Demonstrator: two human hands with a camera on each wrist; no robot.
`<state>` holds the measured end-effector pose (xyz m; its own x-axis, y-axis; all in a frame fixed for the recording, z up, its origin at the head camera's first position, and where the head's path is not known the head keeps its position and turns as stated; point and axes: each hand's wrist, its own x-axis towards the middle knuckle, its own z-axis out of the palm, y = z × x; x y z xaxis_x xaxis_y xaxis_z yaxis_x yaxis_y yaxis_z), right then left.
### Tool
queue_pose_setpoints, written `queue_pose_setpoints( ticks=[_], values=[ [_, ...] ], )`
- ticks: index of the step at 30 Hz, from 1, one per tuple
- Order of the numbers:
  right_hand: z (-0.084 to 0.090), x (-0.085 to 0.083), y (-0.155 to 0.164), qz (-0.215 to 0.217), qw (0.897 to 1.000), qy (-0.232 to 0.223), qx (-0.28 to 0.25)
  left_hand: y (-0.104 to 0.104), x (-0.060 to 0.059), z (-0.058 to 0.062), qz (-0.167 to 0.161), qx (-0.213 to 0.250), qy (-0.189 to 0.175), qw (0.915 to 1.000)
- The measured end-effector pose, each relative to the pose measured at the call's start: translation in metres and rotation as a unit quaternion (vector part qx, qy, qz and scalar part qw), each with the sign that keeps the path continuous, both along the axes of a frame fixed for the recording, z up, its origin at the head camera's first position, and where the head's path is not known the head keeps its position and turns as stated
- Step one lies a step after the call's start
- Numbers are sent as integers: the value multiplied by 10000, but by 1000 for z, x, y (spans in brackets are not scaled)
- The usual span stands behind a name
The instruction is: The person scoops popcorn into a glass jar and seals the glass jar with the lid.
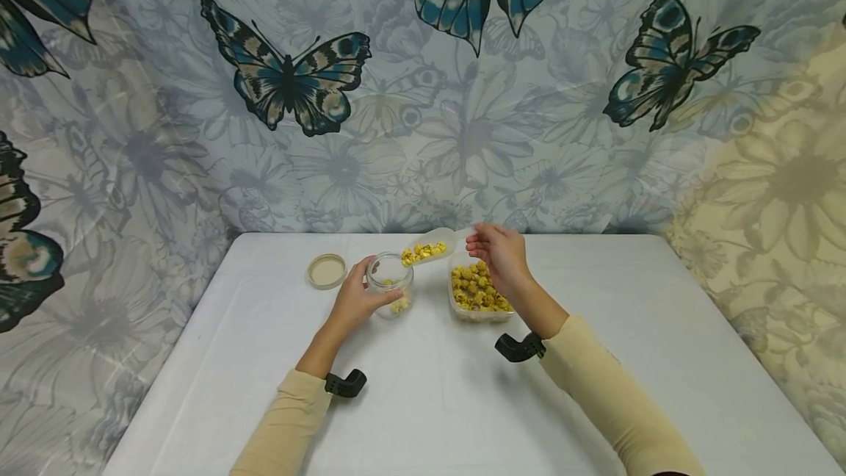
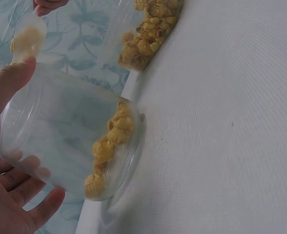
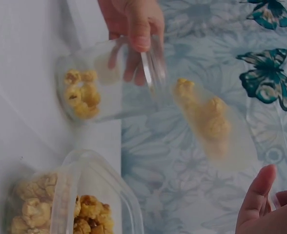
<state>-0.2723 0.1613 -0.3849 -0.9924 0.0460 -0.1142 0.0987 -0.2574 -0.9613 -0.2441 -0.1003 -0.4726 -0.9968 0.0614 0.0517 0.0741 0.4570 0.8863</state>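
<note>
My left hand [image 1: 357,298] grips a clear glass jar [image 1: 391,283] standing on the white table [image 1: 423,388]; a little yellow popcorn lies in its bottom [image 2: 107,151]. My right hand [image 1: 499,255] holds the handle of a clear plastic scoop [image 1: 431,247] loaded with popcorn, its tip just above the jar's mouth. In the right wrist view the scoop [image 3: 216,126] hangs next to the jar [image 3: 104,87], and the left hand's fingers [image 3: 136,29] wrap the jar. A clear plastic tub of popcorn [image 1: 477,289] sits under my right hand.
A beige jar lid [image 1: 327,271] lies on the table left of the jar. A butterfly-patterned cloth [image 1: 423,94] hangs right behind the table's far edge. The tub [image 3: 85,200] stands close beside the jar.
</note>
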Motion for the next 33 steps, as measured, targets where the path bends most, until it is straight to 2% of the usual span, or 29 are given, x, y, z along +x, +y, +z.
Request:
queue_pose_setpoints(
  ticks=[11, 33],
  values=[
    [9, -4, -10, 2, 9986, -8, 531, -1, -2, 0, -50, 40, -31, 10000],
    [23, -9, -16, 255, 9934, 311, 1070, -1, 0, 0, -59, 96, -16, 9999]
  ],
)
